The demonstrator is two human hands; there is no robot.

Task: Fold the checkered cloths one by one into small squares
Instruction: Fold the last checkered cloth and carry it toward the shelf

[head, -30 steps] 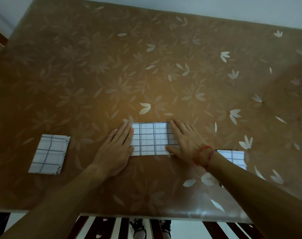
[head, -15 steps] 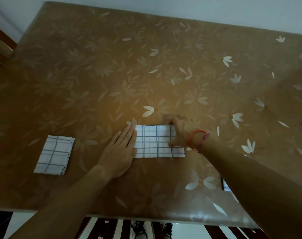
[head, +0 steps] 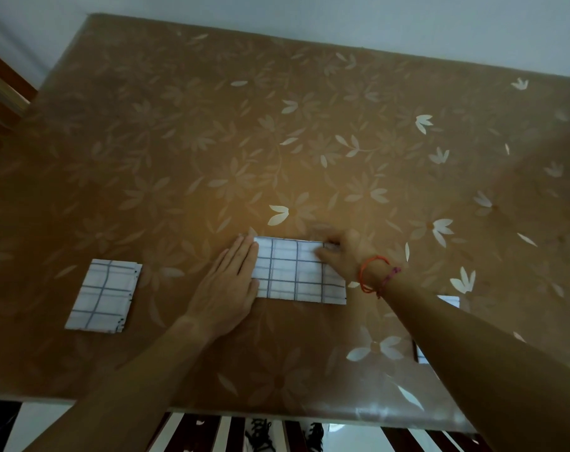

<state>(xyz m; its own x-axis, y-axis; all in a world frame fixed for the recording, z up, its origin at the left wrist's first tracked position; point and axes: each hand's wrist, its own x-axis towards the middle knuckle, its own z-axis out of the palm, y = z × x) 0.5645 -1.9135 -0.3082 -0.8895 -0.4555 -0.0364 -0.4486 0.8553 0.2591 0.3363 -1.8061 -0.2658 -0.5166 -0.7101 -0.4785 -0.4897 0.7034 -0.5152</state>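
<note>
Lying as a long white grid-lined strip, checkered cloth (head: 298, 275) has left hand (head: 226, 288) flat, right hand (head: 343, 256) fingers pinching its corner.

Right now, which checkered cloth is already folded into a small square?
The cloth on the left, lying alone; both hands are on the long middle cloth.

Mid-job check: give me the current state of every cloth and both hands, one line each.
Centre checkered cloth: folded to a strip, flat.
Left checkered cloth: folded small, lying apart.
Right cloth: mostly hidden by forearm.
Left hand: flat, pressing strip's left end.
Right hand: pinching strip's far right corner.
</note>
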